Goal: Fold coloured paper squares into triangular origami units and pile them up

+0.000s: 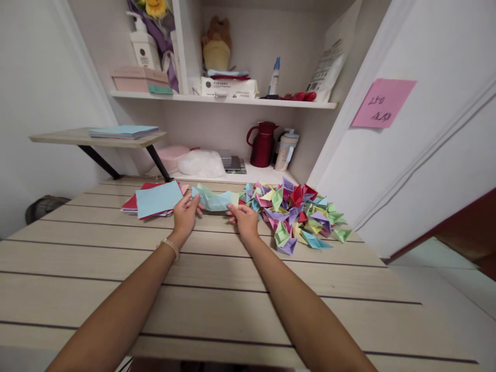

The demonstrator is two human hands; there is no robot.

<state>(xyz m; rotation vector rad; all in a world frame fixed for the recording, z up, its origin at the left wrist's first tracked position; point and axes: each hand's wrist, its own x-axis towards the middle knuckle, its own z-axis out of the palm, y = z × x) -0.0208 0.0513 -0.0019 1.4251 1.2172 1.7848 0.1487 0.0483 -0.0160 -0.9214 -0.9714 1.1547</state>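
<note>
A light blue folded paper lies stretched between both hands on the wooden table. My left hand pinches its left end, fingers closed on it. My right hand grips its right end. Just to the right sits a pile of several finished folded paper shapes in purple, green, red and blue. A stack of flat coloured sheets, blue on top, lies to the left of my left hand.
A small wall shelf with blue paper juts out at the left. Behind the table, a niche holds a red jug, a cup and a plastic bag. A pink note sticks on the right door.
</note>
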